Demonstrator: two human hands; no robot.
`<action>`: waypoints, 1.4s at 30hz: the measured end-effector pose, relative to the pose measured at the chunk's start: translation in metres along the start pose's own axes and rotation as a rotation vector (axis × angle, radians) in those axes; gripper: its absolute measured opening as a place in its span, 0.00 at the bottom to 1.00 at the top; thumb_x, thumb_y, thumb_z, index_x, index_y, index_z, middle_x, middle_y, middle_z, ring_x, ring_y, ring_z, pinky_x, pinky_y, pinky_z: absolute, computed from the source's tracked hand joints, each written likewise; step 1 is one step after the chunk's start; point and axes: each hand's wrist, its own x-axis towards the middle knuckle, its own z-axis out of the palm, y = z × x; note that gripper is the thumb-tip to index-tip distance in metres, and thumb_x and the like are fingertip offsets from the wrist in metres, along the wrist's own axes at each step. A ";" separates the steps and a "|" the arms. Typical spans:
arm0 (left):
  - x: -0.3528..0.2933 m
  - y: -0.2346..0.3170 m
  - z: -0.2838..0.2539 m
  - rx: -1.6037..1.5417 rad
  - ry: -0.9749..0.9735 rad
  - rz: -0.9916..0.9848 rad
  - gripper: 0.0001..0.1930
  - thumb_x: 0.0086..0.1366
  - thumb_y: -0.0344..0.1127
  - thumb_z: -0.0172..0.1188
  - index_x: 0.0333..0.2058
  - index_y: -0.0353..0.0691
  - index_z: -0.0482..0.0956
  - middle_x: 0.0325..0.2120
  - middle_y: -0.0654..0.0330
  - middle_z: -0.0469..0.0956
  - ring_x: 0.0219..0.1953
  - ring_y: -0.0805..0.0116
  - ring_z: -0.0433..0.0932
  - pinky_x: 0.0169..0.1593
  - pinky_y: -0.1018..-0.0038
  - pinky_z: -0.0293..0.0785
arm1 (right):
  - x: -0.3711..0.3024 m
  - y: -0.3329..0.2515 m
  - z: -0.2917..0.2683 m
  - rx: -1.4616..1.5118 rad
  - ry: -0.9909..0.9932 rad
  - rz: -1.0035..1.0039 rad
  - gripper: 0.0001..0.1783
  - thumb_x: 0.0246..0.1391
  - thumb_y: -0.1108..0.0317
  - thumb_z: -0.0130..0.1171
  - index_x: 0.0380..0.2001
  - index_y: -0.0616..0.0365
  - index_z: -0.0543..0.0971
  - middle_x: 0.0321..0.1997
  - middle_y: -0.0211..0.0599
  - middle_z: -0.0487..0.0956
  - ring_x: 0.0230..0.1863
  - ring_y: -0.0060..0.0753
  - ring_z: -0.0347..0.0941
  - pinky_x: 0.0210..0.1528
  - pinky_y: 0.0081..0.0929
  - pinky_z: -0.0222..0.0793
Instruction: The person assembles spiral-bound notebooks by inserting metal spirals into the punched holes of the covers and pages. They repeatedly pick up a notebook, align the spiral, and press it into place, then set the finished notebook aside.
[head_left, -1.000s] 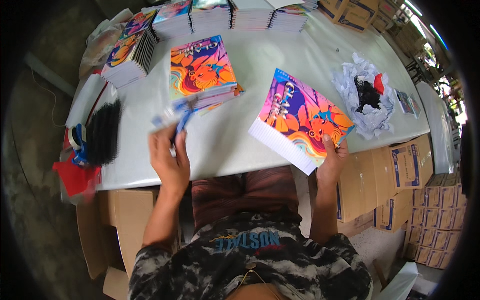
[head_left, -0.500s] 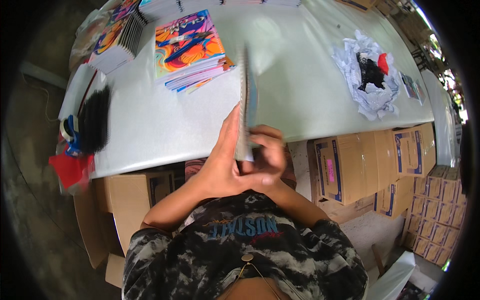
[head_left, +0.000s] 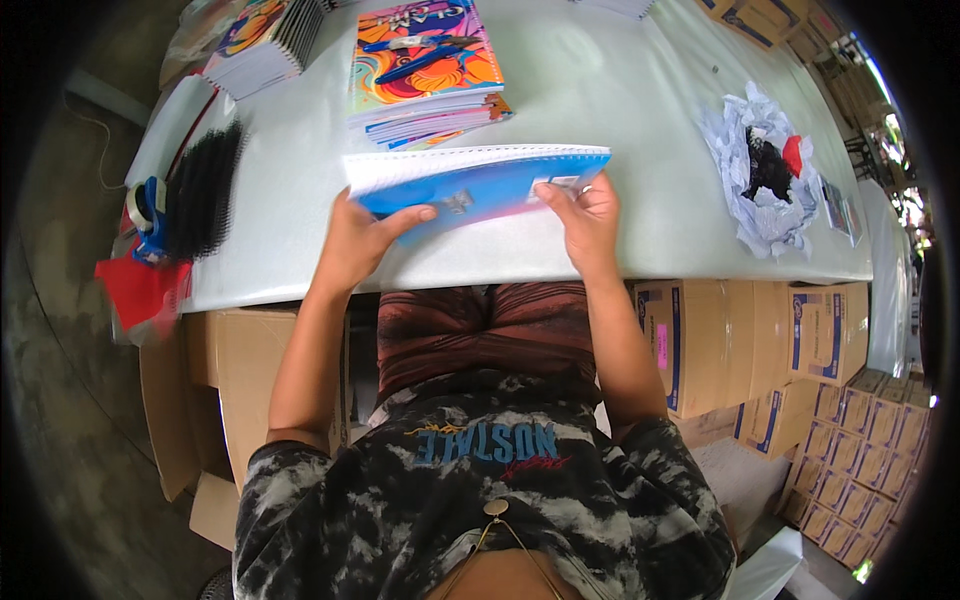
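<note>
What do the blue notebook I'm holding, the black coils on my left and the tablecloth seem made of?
Notebook: paper, by its white pages; its smooth, lightly curved cover looks like card, perhaps coated. Black coils: probably matte plastic, evenly dark, though coated wire is possible. Tablecloth: apparently glossy plastic sheeting, given its glare.

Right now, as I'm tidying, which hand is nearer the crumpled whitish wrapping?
Right. The right hand, on the blue-covered notebook, is left of the wrapping; the left hand, also on it, is farther left.

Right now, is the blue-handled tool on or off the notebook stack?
On: the tool lies across the top of the notebook stack.
</note>
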 end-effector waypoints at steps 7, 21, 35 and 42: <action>0.001 -0.050 0.015 -0.419 0.164 0.114 0.18 0.55 0.16 0.49 0.45 0.33 0.65 0.38 0.58 0.74 0.41 0.70 0.73 0.47 0.74 0.68 | 0.002 -0.008 0.004 -0.021 -0.065 0.052 0.13 0.44 0.77 0.63 0.35 0.62 0.73 0.37 0.35 0.78 0.38 0.19 0.72 0.43 0.20 0.69; 0.055 -0.105 -0.181 1.182 0.894 -0.076 0.21 0.53 0.43 0.59 0.45 0.43 0.71 0.43 0.52 0.71 0.47 0.51 0.67 0.49 0.57 0.65 | -0.007 -0.029 0.004 -0.175 -0.166 0.056 0.15 0.50 0.75 0.58 0.42 0.69 0.75 0.40 0.40 0.78 0.41 0.24 0.72 0.46 0.23 0.67; 0.030 -0.105 -0.111 1.367 0.759 0.021 0.13 0.59 0.45 0.53 0.35 0.43 0.74 0.34 0.59 0.73 0.41 0.59 0.71 0.42 0.63 0.66 | -0.006 -0.026 0.005 -0.162 -0.245 0.005 0.19 0.50 0.74 0.59 0.47 0.67 0.73 0.46 0.40 0.77 0.45 0.24 0.72 0.50 0.23 0.65; 0.041 -0.036 -0.174 1.050 0.874 -0.134 0.12 0.57 0.44 0.55 0.32 0.45 0.80 0.31 0.55 0.78 0.35 0.55 0.77 0.37 0.62 0.71 | -0.003 -0.035 0.005 -0.155 -0.264 0.056 0.18 0.52 0.75 0.57 0.47 0.66 0.73 0.48 0.40 0.75 0.47 0.23 0.70 0.52 0.23 0.64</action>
